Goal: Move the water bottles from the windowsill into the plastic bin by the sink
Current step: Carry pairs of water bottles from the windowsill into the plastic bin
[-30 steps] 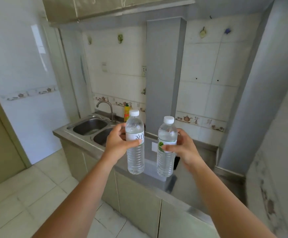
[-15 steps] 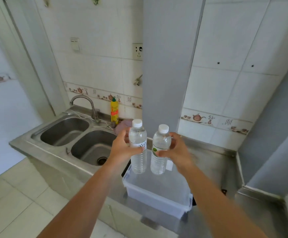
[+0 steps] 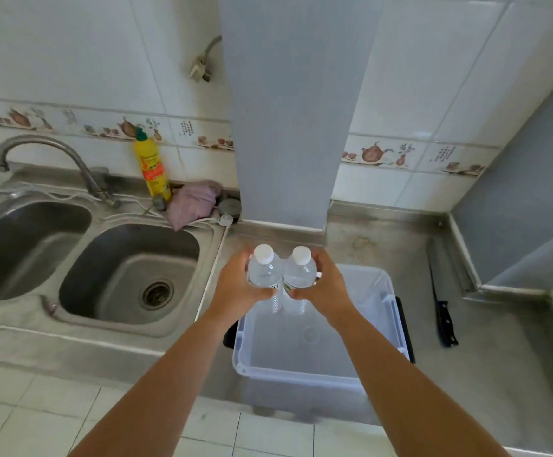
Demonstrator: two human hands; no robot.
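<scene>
Two clear water bottles with white caps stand upright side by side, touching, above the far end of a clear plastic bin [image 3: 304,371]. My left hand [image 3: 239,286] grips the left bottle [image 3: 263,270] around its body. My right hand [image 3: 326,288] grips the right bottle [image 3: 300,272] the same way. The bottles' lower ends reach down past the bin's rim. The bin sits on the steel counter to the right of the sink and I see nothing else inside it.
A double steel sink [image 3: 127,275] with a curved tap [image 3: 38,150] lies left of the bin. Behind it stand a yellow detergent bottle [image 3: 153,169] and a pink cloth [image 3: 196,204]. A grey pillar [image 3: 288,110] rises behind the bin. A dark knife [image 3: 443,315] lies on the counter at right.
I have stepped closer and now look down into the bin. Both hands have brought the bottles lower and together, over the bin's far end.
</scene>
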